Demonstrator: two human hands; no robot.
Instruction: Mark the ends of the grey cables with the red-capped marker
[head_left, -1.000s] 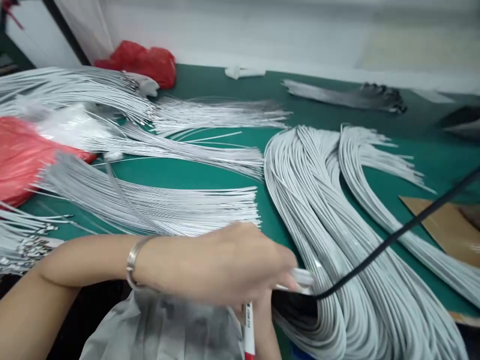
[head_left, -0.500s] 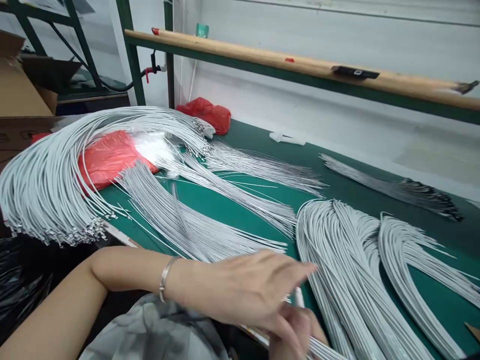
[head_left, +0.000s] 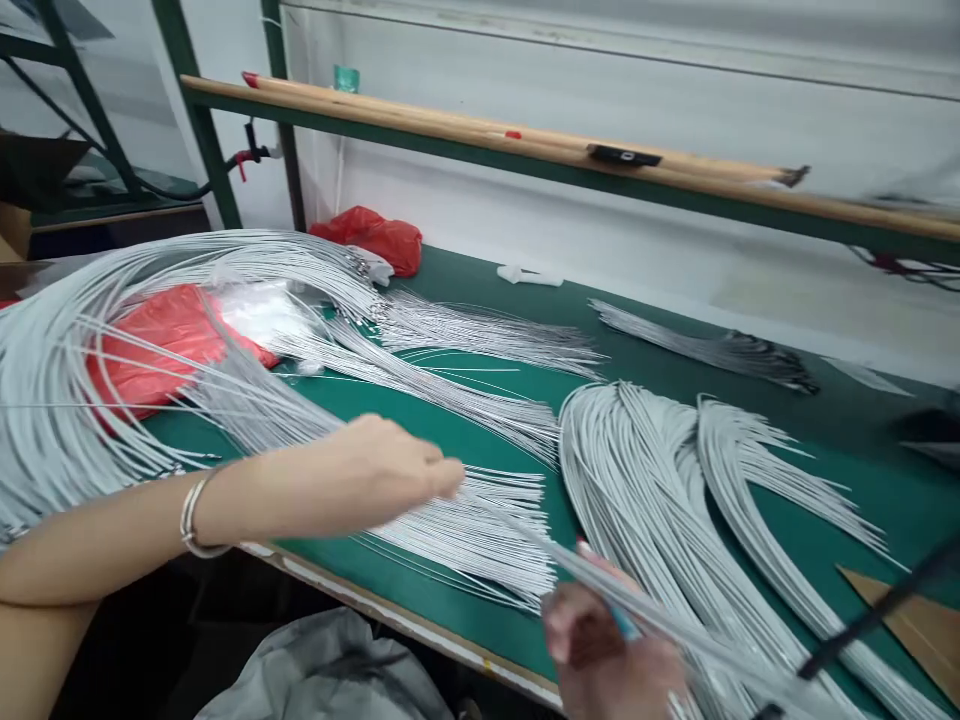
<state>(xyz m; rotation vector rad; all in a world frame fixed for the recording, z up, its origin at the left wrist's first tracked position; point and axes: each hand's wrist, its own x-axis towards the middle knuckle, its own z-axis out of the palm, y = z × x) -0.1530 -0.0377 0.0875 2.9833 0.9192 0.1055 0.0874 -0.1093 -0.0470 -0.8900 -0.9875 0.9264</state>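
My left hand (head_left: 375, 475), with a bracelet on the wrist, is closed in a fist over the bench. Blurred white cables (head_left: 517, 525) run from its knuckle side towards my right hand, so it appears to grip them. My right hand (head_left: 607, 640) is curled around the same cable strands at the lower right, smeared by motion. A small blue patch shows between its fingers; I cannot make out what it is. Under the left hand lies a fanned bundle of thin white cables (head_left: 487, 545). Beside the right hand, a thick bent cable bundle (head_left: 637, 460) rests on the bench.
The green bench (head_left: 450, 610) has a pale front edge. Looped white cables (head_left: 45, 400) and a red plastic bag (head_left: 150, 340) lie at left. Another red bag (head_left: 375, 240) sits behind. A wooden rail (head_left: 420, 120) crosses above; cardboard (head_left: 907, 620) lies at right.
My hands have separated: the left moved left and closed, the right now shows lower right with cables stretched between. The view shifted right, and loose cables now cross the left red bag.
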